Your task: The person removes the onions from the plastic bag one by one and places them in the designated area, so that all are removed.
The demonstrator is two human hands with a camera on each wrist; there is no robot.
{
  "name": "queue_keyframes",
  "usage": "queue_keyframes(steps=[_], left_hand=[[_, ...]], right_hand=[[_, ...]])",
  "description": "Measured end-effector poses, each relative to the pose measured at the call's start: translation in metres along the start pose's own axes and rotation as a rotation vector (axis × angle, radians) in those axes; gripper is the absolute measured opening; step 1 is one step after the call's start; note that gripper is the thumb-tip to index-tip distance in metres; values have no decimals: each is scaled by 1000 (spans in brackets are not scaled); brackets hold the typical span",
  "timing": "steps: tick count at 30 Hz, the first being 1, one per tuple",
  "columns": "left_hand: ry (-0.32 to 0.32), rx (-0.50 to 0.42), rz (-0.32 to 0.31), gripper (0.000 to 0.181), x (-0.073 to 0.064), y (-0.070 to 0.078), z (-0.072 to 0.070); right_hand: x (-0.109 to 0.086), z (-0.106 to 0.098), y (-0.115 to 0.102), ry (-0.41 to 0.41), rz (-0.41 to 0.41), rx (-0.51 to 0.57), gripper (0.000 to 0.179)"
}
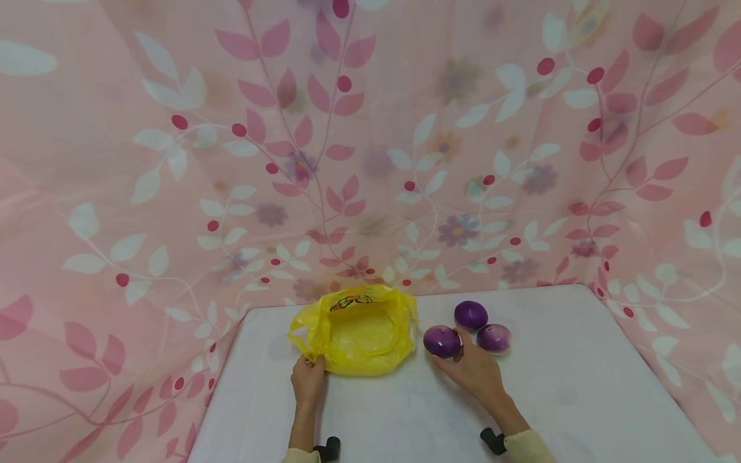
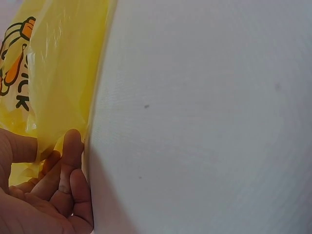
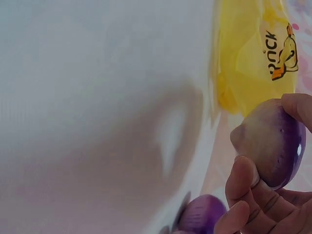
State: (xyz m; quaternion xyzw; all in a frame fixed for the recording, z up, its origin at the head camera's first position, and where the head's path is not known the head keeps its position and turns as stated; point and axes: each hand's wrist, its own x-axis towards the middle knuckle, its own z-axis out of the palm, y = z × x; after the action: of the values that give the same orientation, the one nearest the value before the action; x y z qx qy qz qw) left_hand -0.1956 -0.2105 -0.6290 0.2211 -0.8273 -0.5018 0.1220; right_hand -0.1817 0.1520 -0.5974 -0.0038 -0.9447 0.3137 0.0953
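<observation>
A yellow plastic bag (image 1: 365, 341) lies on the table with its mouth spread wide, a printed cartoon and letters on its side. My left hand (image 1: 308, 381) pinches the bag's near left edge between thumb and fingers; the left wrist view shows the thin yellow film (image 2: 68, 73) between them. To the right of the bag, my right hand (image 1: 476, 372) grips a glossy purple onion (image 1: 442, 341). Its pale underside and small nub (image 3: 237, 137) show in the right wrist view, held off the table. Two more purple onions, a dark one (image 1: 471, 315) and a paler one (image 1: 494, 339), sit just beyond that hand.
A white-covered table (image 1: 405, 418) carries everything. Behind it and along both sides hangs a pink curtain (image 1: 370, 161) with leaves and flowers. Dark wrist mounts (image 1: 330, 449) are strapped on both forearms.
</observation>
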Motion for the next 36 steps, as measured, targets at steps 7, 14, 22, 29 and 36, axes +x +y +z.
queue_keyframes(steps=[7,14,22,29,36], left_hand=[[-2,-2,-6,16,1,0,0],[-11,1,-9,15,1,-1,0],[-16,1,-4,15,1,-1,-1],[-5,3,-8,15,1,-2,0],[-4,-4,-4,15,0,0,-1]], right_hand=[[2,-3,8,-12,38,3,86],[6,-5,14,-27,78,-31,87],[8,-7,15,-57,125,-70,91],[12,-5,17,-82,136,-89,93],[13,-2,20,-95,149,-99,91]])
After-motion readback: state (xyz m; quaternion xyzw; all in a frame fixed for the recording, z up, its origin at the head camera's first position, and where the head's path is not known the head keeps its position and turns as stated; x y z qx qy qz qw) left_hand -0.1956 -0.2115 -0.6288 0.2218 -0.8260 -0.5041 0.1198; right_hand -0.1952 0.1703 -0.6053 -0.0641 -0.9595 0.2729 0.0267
